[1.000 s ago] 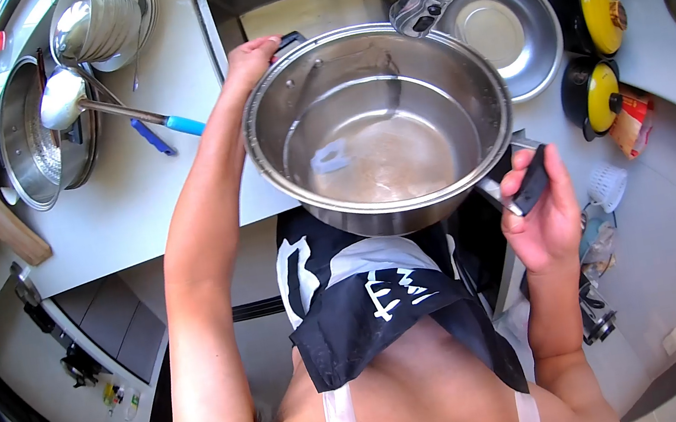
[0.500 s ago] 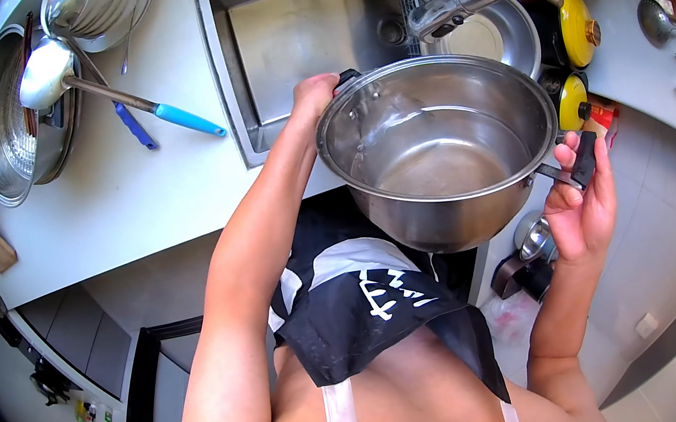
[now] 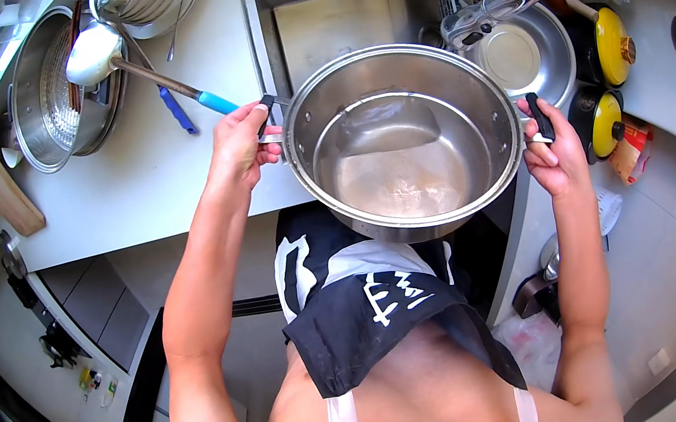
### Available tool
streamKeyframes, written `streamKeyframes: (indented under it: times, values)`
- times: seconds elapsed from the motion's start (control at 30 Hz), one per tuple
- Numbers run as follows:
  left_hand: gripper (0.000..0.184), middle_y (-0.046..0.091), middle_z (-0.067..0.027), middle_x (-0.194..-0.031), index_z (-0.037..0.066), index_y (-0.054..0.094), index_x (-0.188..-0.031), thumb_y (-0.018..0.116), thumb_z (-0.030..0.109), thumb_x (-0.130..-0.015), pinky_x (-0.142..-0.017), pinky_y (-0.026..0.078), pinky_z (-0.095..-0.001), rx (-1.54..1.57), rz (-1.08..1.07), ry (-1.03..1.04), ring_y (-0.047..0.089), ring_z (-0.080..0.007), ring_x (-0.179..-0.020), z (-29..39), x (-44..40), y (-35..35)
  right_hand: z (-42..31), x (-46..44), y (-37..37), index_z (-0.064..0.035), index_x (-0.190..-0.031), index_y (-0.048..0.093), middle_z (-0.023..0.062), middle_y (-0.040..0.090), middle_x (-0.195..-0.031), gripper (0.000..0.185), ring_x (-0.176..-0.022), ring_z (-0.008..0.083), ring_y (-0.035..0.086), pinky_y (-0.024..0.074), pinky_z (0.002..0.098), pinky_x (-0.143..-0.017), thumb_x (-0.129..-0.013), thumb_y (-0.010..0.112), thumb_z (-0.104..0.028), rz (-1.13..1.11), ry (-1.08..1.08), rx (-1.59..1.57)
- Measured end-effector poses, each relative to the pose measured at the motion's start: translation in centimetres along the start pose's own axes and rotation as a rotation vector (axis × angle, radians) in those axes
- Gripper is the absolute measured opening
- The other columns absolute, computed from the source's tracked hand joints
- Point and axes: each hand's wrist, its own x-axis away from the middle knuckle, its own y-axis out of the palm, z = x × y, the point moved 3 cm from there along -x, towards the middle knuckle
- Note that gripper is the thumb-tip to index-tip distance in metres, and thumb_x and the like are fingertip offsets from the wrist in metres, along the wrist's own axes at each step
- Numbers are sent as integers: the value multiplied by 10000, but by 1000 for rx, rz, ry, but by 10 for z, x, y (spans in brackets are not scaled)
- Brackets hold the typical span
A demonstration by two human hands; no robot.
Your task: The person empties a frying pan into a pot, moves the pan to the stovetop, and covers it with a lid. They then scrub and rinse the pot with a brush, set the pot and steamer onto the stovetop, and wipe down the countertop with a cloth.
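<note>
A large stainless steel pot (image 3: 415, 230) with black side handles hangs between my two hands, in front of the sink's near edge. Clear water (image 3: 399, 149) lies in its bottom. My left hand (image 3: 240, 142) is closed round the left handle. On the opposite side my right hand (image 3: 554, 148) grips the other handle. The blue end of a ladle (image 3: 161, 80) lies just behind my left hand on the counter.
Behind the pot is the steel sink (image 3: 271, 42) with a curved faucet (image 3: 512, 0). A metal basin (image 3: 560, 60) and yellow-lidded pots (image 3: 612, 48) stand to the right. Left on the white counter (image 3: 142, 188) are a steamer pot (image 3: 41, 155), a wooden board (image 3: 8, 195) and stacked bowls (image 3: 140, 0).
The pot has swung left and become more level, and its water has spread across the bottom. My left hand moved left with its handle; my right fingers have closed round the right handle.
</note>
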Motion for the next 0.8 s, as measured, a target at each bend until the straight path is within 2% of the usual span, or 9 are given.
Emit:
streamKeyframes:
  times: [0.13, 0.3, 0.4, 0.5, 0.6, 0.63, 0.77, 0.8]
  values:
    - [430, 651, -148, -835, -47, 467, -1319, 554, 163, -953, -372, 491, -272, -67, 49, 3, 556, -157, -433, 13, 22, -9, 0, -31, 0, -2, -1124, 574, 80, 656, -723, 291, -323, 68, 337, 245, 191, -307, -985, 507, -248, -5, 100, 116]
    - [446, 668, -157, -854, -57, 445, -1338, 526, 139, -946, -374, 488, -266, -72, 47, 1, 549, -148, -444, 23, 31, -3, -5, -73, -8, 6, -1029, 558, 65, 645, -766, 220, -323, 60, 301, 232, 187, -298, -973, 499, -198, -40, 142, 93]
    - [402, 675, -166, -853, -49, 478, -1285, 520, 131, -928, -376, 482, -261, -58, -2, 15, 536, -139, -441, 31, 23, 10, -10, -90, -15, 11, -1018, 554, 56, 644, -761, 218, -322, 53, 300, 231, 177, -292, -970, 502, -195, -46, 213, 29]
    - [262, 678, -149, -770, 11, 541, -1110, 506, 153, -893, -396, 466, -246, 4, -33, -36, 512, -135, -436, 41, 26, 22, -13, -99, -16, 10, -982, 558, 39, 640, -753, 214, -325, 46, 301, 238, 165, -290, -969, 506, -197, 1, 189, 62]
    - [275, 670, -121, -700, 29, 556, -1104, 491, 184, -887, -402, 437, -247, 135, -170, -136, 498, -138, -436, 29, 19, 26, -19, -114, -27, -2, -971, 565, 24, 613, -722, 201, -335, 45, 312, 243, 164, -291, -970, 513, -196, 3, 194, 102]
    - [273, 655, -98, -652, 38, 572, -1088, 492, 209, -891, -400, 404, -245, 161, -170, -128, 481, -143, -432, 28, 23, 31, -21, -120, -30, -9, -971, 570, 17, 596, -704, 193, -341, 46, 318, 245, 166, -293, -969, 517, -195, -38, 220, 112]
    - [262, 643, -95, -634, 30, 581, -1072, 505, 208, -896, -398, 393, -244, 305, -130, -95, 472, -149, -428, 23, 33, 45, -29, -145, -37, -32, -992, 570, 10, 559, -673, 175, -355, 44, 329, 251, 170, -297, -982, 495, -189, -9, 144, 269]
    - [261, 630, -93, -624, 22, 582, -1068, 507, 209, -901, -392, 388, -248, 334, -125, -83, 471, -153, -426, 23, 35, 46, -31, -150, -35, -32, -1044, 573, 9, 554, -669, 189, -359, 48, 332, 254, 175, -298, -989, 476, -186, -61, 143, 356]
